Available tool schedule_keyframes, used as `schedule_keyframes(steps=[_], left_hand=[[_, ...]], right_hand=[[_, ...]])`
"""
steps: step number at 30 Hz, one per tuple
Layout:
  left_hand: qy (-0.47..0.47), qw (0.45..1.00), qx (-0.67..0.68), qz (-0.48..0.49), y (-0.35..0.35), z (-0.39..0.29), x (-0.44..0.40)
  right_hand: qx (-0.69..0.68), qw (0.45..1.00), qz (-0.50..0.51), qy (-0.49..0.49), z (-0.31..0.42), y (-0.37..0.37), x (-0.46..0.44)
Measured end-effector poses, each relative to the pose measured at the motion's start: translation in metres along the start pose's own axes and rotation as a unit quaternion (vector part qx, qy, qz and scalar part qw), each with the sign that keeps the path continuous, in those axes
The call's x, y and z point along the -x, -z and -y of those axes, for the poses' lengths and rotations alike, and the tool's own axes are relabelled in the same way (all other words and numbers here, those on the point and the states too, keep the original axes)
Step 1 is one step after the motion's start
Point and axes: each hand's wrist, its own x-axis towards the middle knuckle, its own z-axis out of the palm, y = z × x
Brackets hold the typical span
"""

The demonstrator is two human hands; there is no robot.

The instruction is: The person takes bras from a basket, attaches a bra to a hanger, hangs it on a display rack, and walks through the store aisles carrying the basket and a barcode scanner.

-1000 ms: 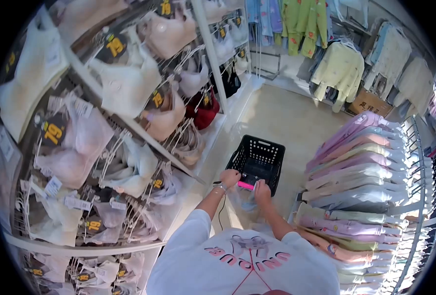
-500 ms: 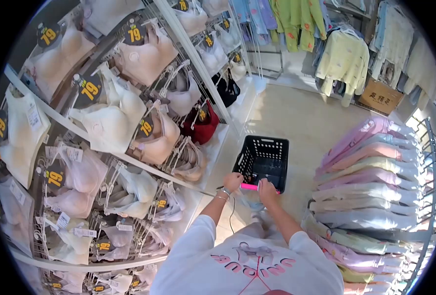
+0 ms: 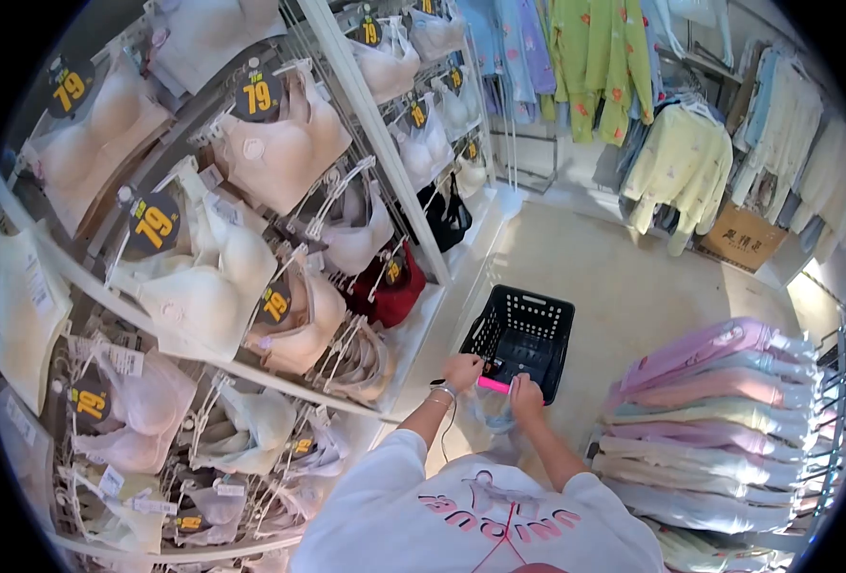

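A black plastic shopping basket [image 3: 535,351] with perforated walls is in front of me, just above the floor or on it; I cannot tell which. Along its near side runs a bright pink handle grip [image 3: 495,385]. My left hand [image 3: 462,371] is closed at the grip's left end, with a bracelet and a thin dark cable at the wrist. Round the right end of the same grip, my right hand [image 3: 526,393] is closed. Some small dark items lie in the basket near the left hand, too small to name. Pale translucent material [image 3: 490,415] hangs below the hands.
Racks of bras [image 3: 203,286] with round "79" price tags fill the left side. Pastel garments [image 3: 700,411] hang on a rail at the right. More clothes [image 3: 681,162] hang at the back, above a cardboard box [image 3: 743,237]. Pale floor [image 3: 614,267] stretches ahead.
The view has shifted, so the basket, both hands and the back clothes appear lower in it. Both hands stay at the pink grip.
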Motion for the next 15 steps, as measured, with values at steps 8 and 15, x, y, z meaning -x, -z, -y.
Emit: schedule_keyframes(steps=[8,15], left_hand=[[-0.047,0.998,-0.019,-0.022,0.006,-0.018,-0.094],[-0.042,0.999,-0.006,-0.007,0.013,-0.034,-0.140]], right_hand=[[0.024,0.999,-0.031,-0.034,-0.025,-0.014,-0.079],[0.037,0.997,-0.052,-0.035,-0.045,-0.024,-0.125]])
